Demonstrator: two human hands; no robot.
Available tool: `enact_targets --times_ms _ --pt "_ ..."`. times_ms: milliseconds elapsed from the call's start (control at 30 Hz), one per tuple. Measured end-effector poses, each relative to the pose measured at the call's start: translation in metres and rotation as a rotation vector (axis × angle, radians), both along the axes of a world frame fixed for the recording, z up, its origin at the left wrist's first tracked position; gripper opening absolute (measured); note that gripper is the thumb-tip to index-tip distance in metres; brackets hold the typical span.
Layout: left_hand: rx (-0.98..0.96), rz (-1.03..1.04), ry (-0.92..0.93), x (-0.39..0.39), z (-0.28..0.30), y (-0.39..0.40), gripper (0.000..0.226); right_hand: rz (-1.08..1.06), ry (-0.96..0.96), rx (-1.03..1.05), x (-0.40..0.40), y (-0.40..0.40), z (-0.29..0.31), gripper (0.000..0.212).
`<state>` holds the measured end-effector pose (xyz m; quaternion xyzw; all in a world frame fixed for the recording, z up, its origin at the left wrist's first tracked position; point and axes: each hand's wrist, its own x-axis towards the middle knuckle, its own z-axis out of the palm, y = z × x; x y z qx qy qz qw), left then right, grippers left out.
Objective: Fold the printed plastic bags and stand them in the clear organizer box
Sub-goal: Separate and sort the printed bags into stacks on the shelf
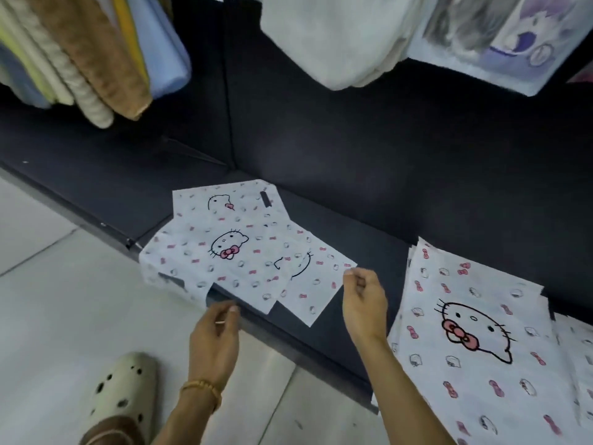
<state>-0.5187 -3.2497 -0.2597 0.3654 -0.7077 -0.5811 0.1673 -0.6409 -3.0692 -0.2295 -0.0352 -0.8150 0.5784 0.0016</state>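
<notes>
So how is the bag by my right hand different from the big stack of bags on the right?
The bag by the right hand is a single small piece showing only part of a cat face; the stack is several larger bags lying flat, the top one showing a whole face with a pink bow. The bag overlaps other loose bags; the stack sits apart. Both are white with pink bows.

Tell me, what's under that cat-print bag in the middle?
Under the middle bag lie two more printed bags: one peeking out behind, another to its right, all on the dark shelf. Anything beneath its centre is covered.
</notes>
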Motion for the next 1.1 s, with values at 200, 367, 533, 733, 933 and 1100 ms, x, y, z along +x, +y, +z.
enact_targets --times_ms 200,367,533,733,933,1100 --pt "0.037 0.105 -0.103 0.006 -0.033 -0.068 0.02 0.159 -0.044 0.036 -0.005 -0.079 -0.016 0.011" --pt "0.049 0.162 -0.185 -0.011 -0.057 -0.12 0.035 0.288 -0.078 0.148 -0.025 -0.14 -0.044 0.015" --pt "0.072 0.201 -0.188 -0.038 -0.064 -0.16 0.061 0.501 -0.032 0.417 -0.041 -0.201 -0.068 0.062" --pt "0.074 0.25 -0.11 -0.067 -0.062 -0.2 0.079 0.629 0.1 0.891 -0.055 -0.222 -0.095 0.087" --pt "0.167 0.246 -0.149 -0.076 -0.071 -0.222 0.081 0.524 0.199 0.804 -0.056 -0.209 -0.101 0.028" --pt "0.055 0.323 -0.283 -0.065 -0.071 -0.22 0.048 0.327 -0.023 0.298 -0.066 -0.202 -0.081 0.042"
